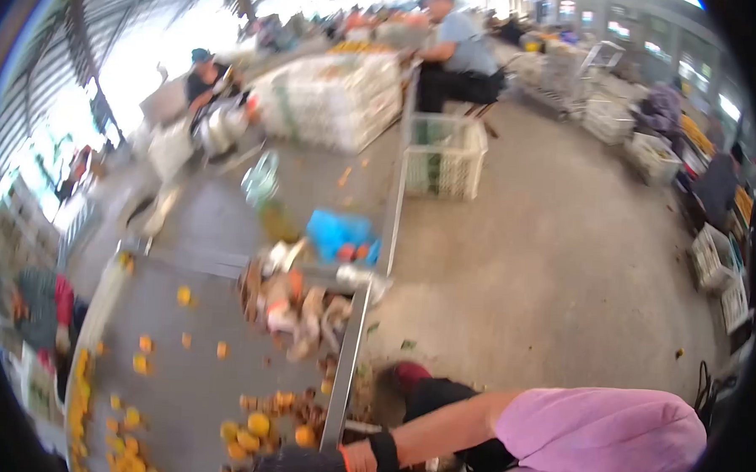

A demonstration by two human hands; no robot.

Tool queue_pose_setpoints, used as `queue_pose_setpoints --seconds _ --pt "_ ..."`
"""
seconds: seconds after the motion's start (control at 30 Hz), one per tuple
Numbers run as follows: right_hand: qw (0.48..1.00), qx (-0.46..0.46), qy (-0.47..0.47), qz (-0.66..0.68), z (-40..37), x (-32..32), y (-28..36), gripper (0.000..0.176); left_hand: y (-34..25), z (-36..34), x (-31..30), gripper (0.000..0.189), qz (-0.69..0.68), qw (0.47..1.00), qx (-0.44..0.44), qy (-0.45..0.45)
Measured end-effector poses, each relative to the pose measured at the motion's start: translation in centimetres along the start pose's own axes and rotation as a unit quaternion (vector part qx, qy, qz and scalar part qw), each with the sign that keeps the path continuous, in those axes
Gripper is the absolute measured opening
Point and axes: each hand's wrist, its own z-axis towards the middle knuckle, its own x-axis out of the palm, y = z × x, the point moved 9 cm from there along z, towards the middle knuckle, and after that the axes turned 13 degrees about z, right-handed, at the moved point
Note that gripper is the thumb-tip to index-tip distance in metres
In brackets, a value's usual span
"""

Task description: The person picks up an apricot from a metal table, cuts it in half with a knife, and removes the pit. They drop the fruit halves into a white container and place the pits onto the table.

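Note:
My right hand (300,467), in a dark glove with an orange cuff, reaches in from the right below a pink sleeve. It is at the near edge of a grey metal-rimmed table (197,312). The bottom of the picture cuts off its fingers, and blur hides whether they hold anything. Just above it lie small round yellow-orange fruits (258,424), with brownish scraps (307,410) beside them. More orange fruits (133,445) are scattered on the left of the tabletop. My left hand is out of view.
A heap of crumpled cloth or gloves (295,304) and a blue bag (343,234) lie farther up the table. A white crate (445,159) stands on the floor beside it. Stacked white crates (329,99) and a seated person (462,54) are beyond; others work around.

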Motion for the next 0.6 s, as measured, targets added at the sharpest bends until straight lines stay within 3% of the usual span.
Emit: queue_pose_setpoints --seconds 0.03,0.07,0.1,0.13,0.17,0.23,0.27,0.3,0.33,0.37,0.43,0.47,0.5,0.53,0.57,0.6 --pt "0.994 0.06 0.053 0.079 -0.7 0.9 -0.4 0.026 1.9 1.8 -0.5 0.042 0.0 0.989 0.006 0.151" --pt "0.982 0.12 0.067 0.132 -0.8 1.1 -1.4 0.04 2.1 0.9 -3.4 0.049 -0.007 0.995 0.049 -0.083" --pt "0.992 0.081 0.092 0.033 -0.6 1.4 -1.3 0.042 3.4 1.3 -5.3 0.05 -0.027 0.988 -0.009 -0.151" --pt "0.978 0.134 0.161 -0.007 -0.3 1.3 -1.5 0.055 3.6 1.5 -5.1 0.048 -0.059 0.991 0.007 -0.121" --pt "0.886 0.276 0.004 0.373 -0.8 0.4 -3.6 0.049 2.2 0.4 -3.3 0.042 -0.051 0.993 0.005 -0.111" --pt "0.978 0.175 0.066 0.095 0.6 -0.5 -2.5 0.037 3.3 1.7 -3.9 0.042 -0.114 0.991 0.006 -0.065" --pt "0.976 0.177 0.061 0.113 0.8 -0.3 -2.0 0.037 1.9 1.1 -2.9 0.043 -0.06 0.994 0.001 -0.086" --pt "0.964 0.215 0.129 0.083 0.2 0.9 -1.9 0.029 1.1 0.1 -1.9 0.044 -0.01 0.995 -0.007 -0.103" --pt "0.947 0.251 0.195 0.046 -0.7 1.8 -2.3 0.022 1.5 0.5 -1.7 0.044 -0.038 0.994 0.011 -0.106" --pt "0.947 0.254 0.191 0.044 -0.9 1.8 -2.6 0.022 1.3 0.3 -1.4 0.044 -0.035 0.994 0.009 -0.102" --pt "0.965 0.078 0.245 0.054 -1.4 2.7 -1.1 0.018 1.6 -0.5 -0.7 0.045 0.059 0.99 -0.033 -0.122" --pt "0.967 0.112 0.195 0.122 -2.4 3.0 -2.1 0.022 3.5 0.3 -2.4 0.045 0.014 0.994 -0.021 -0.102" --pt "0.961 0.131 0.193 0.149 -2.4 3.1 -1.9 0.017 1.2 -3.0 2.1 0.043 -0.045 0.992 0.077 -0.085" --pt "0.97 0.074 0.155 0.172 -2.0 1.7 -0.4 0.018 2.3 -0.7 8.2 0.043 -0.062 0.996 0.063 0.0" --pt "0.987 -0.036 0.138 -0.07 -10.6 3.0 -1.4 0.018 3.5 -0.1 15.5 0.043 -0.078 0.991 0.045 0.099" --pt "0.976 -0.014 0.14 -0.166 -8.4 -4.1 -0.5 0.018 4.9 -0.9 22.8 0.042 -0.094 0.976 0.023 0.195"
